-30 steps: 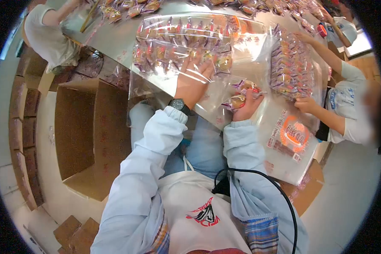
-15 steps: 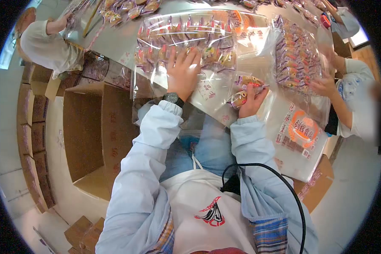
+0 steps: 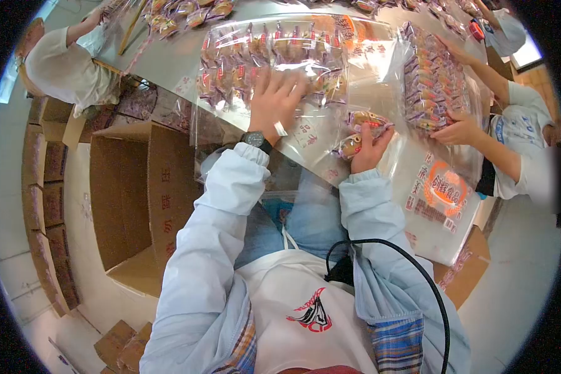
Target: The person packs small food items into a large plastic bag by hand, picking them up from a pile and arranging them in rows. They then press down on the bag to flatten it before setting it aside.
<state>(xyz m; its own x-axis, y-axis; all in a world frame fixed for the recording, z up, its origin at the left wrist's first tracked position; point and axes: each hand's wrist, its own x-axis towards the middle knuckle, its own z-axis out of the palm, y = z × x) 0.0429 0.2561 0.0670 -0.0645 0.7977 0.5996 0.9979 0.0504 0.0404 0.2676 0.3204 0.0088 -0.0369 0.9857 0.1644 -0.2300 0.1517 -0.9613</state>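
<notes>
My left hand [image 3: 274,109], a watch on its wrist, lies with fingers spread over a large clear plastic bag [image 3: 224,118]. Inside this bag, rows of individually wrapped snack packets [image 3: 237,47] are lined up. The moving fingers are slightly blurred at the near row. To the right of the bag, my right hand [image 3: 371,149] pinches a pair of wrapped snack packets [image 3: 364,118] between thumb and fingers. They have purple, red and yellow wrappers.
A co-worker's hands [image 3: 458,128] hold another filled bag [image 3: 427,81] at the right. Below it lies a stack of printed plastic bags [image 3: 439,206]. Loose packets [image 3: 193,15] lie at the table's far side. A cardboard box [image 3: 124,199] stands open at lower left.
My left hand has slid slightly right over the bag, fingers spreading. My right hand keeps its packets in place. The co-worker's hands have shifted around the filled bag at right.
</notes>
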